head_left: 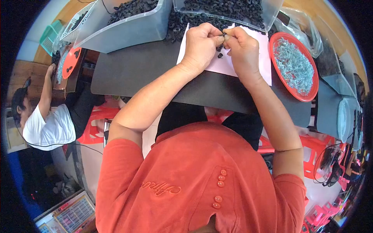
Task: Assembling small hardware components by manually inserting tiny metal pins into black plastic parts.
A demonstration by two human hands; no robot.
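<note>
My left hand point(201, 46) and my right hand point(244, 48) meet above a sheet of pale pink paper point(254, 70) on the dark table. Both are closed in a pinch on one small black part point(223, 34), mostly covered by the fingertips. Just below them, a few loose black pieces point(220, 55) lie on the paper. Beyond the paper spreads a heap of similar black parts point(176, 29). To the right of my right hand, a red round tray point(275, 38) holds a pile of small shiny metal pieces that look like springs point(293, 66).
A translucent bin point(136, 37) of black parts stands at the far left, another bin point(229, 17) at the back. A clear plastic bag point(307, 31) lies beyond the red tray. At left, a person in a white shirt point(52, 126) sits by another red tray point(72, 62).
</note>
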